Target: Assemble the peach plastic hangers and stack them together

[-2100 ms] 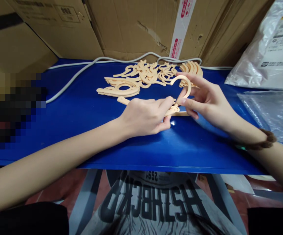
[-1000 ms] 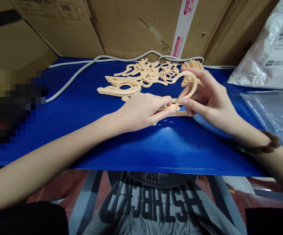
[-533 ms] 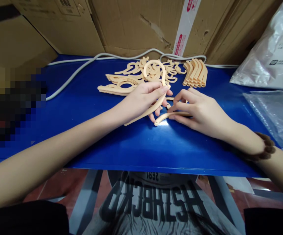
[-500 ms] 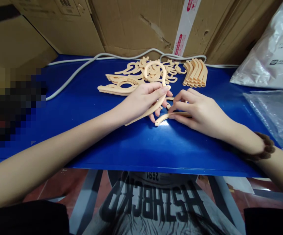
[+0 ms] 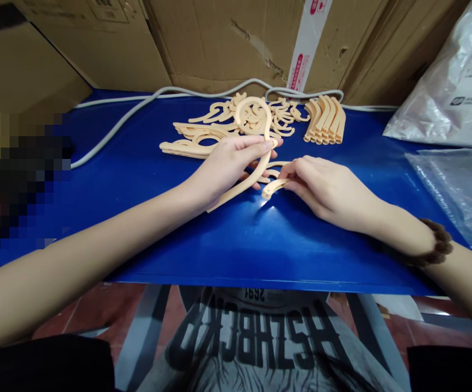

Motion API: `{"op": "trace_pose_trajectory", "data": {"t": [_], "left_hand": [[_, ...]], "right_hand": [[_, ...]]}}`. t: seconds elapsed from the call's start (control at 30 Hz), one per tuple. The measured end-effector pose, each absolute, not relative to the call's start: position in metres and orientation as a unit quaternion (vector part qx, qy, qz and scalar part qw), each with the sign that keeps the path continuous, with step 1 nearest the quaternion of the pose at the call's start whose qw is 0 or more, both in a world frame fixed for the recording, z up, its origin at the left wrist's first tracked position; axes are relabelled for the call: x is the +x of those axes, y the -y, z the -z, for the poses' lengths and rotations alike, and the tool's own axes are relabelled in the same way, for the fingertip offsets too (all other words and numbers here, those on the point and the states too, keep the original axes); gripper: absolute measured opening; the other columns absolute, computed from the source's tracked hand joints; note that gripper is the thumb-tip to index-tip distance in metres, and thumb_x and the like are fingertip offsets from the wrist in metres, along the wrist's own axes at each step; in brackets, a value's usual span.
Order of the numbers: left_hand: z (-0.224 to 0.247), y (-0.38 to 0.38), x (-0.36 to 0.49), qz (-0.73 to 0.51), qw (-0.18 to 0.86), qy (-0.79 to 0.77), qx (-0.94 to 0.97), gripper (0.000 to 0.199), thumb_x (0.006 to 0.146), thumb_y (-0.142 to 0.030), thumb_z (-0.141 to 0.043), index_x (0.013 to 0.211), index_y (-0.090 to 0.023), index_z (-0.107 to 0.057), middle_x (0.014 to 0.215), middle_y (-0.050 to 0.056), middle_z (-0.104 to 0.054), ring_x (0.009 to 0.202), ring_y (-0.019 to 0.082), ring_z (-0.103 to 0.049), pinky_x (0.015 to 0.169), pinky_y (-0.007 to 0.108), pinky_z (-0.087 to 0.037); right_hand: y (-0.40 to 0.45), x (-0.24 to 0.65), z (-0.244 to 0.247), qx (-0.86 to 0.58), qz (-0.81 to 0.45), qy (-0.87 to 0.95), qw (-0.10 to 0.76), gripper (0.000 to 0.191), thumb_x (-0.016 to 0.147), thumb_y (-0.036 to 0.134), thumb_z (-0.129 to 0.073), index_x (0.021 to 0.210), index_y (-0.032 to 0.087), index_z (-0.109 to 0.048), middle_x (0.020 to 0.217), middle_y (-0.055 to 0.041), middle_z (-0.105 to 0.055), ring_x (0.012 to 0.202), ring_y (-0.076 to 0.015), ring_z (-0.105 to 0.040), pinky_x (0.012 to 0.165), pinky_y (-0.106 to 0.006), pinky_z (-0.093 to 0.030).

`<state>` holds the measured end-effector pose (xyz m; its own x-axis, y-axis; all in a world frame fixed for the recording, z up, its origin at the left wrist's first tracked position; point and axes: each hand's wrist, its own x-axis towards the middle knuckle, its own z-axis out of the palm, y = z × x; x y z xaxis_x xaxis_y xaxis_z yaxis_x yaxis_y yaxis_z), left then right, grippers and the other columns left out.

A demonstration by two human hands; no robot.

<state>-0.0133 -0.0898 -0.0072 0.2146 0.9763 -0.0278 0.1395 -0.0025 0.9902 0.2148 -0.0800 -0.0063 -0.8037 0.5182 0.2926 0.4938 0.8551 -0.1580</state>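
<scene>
My left hand (image 5: 225,160) is closed around a beige plastic hanger hook (image 5: 267,122), its thumb at the joint where a long curved arm (image 5: 233,191) slants down toward me. Just to the right, my right hand (image 5: 328,188) pinches a curved beige hanger arm (image 5: 275,188) near the table, with its left end tilted up. Behind the fingertips lies another thin beige piece (image 5: 277,164), partly hidden by both hands.
Loose beige hooks (image 5: 287,117) are heaped behind my hands, beside flat stacked pieces (image 5: 184,148). Curved arms (image 5: 329,121) stand bundled at back right. A white cable (image 5: 129,114) runs along cardboard boxes (image 5: 219,43); plastic bags (image 5: 443,92) lie right on the blue table (image 5: 239,256).
My right hand has lifted the curved hanger arm and tilted it, its fingers now closer together. My left hand has shifted slightly left with the hook.
</scene>
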Motion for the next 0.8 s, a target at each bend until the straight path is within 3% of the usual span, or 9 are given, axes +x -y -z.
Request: {"op": "trace_pose_trajectory", "data": {"t": [0.1,0.2,0.37,0.5,0.67,0.8], "left_hand": [[0.005,0.09,-0.012,-0.394,0.506,-0.5,0.582,0.028,0.108,-0.025,-0.058,0.121,-0.016,-0.081,0.124,0.01,-0.079,0.083,0.014,-0.078,0.058,0.017,-0.059],[0.002,0.092,-0.011,-0.373,0.509,-0.5,0.593,0.03,0.106,-0.025,-0.058,0.123,-0.015,-0.081,0.117,0.01,-0.08,0.078,0.014,-0.076,0.052,0.017,-0.055],[0.001,0.094,-0.012,-0.358,0.525,-0.474,0.609,0.035,0.105,-0.031,-0.06,0.127,-0.016,-0.082,0.115,0.011,-0.082,0.073,0.013,-0.073,0.049,0.017,-0.051],[0.001,0.094,-0.014,-0.345,0.519,-0.453,0.637,0.04,0.108,-0.041,-0.058,0.127,-0.017,-0.083,0.101,0.009,-0.082,0.07,0.013,-0.072,0.049,0.018,-0.049],[-0.003,0.096,-0.013,-0.324,0.52,-0.435,0.66,0.037,0.11,-0.035,-0.056,0.123,-0.014,-0.084,0.071,0.003,-0.072,0.062,0.012,-0.066,0.056,0.021,-0.052],[-0.004,0.098,-0.013,-0.302,0.544,-0.412,0.666,0.035,0.109,-0.033,-0.057,0.124,-0.015,-0.084,0.072,0.002,-0.072,0.058,0.011,-0.061,0.051,0.018,-0.048]], "right_hand": [[0.083,0.216,0.005,-0.291,-0.058,0.942,0.157,0.03,0.112,0.031,-0.035,0.11,0.02,-0.063,0.096,-0.0107,-0.075,0.082,-0.0244,-0.068,0.075,-0.034,-0.047],[0.087,0.216,-0.001,-0.333,-0.058,0.93,0.144,0.03,0.11,0.032,-0.035,0.111,0.021,-0.063,0.085,-0.0059,-0.073,0.066,-0.0213,-0.062,0.065,-0.032,-0.04],[0.09,0.213,-0.01,-0.369,-0.053,0.921,0.111,0.059,0.113,0.061,-0.024,0.108,0.021,-0.068,0.066,-0.0018,-0.063,0.055,-0.0211,-0.054,0.06,-0.033,-0.03],[0.089,0.213,-0.011,-0.352,-0.04,0.93,0.098,0.075,0.109,0.078,-0.021,0.095,0.022,-0.068,0.06,-0.0018,-0.059,0.052,-0.019,-0.05,0.058,-0.032,-0.027],[0.087,0.216,-0.007,-0.334,-0.004,0.938,0.092,0.074,0.113,0.07,-0.021,0.089,0.021,-0.071,0.064,-0.0057,-0.064,0.054,-0.0178,-0.049,0.059,-0.033,-0.027],[0.086,0.217,-0.004,-0.323,-0.012,0.943,0.079,0.068,0.114,0.064,-0.027,0.087,0.021,-0.073,0.065,-0.006,-0.065,0.057,-0.0186,-0.053,0.06,-0.033,-0.028]]}}
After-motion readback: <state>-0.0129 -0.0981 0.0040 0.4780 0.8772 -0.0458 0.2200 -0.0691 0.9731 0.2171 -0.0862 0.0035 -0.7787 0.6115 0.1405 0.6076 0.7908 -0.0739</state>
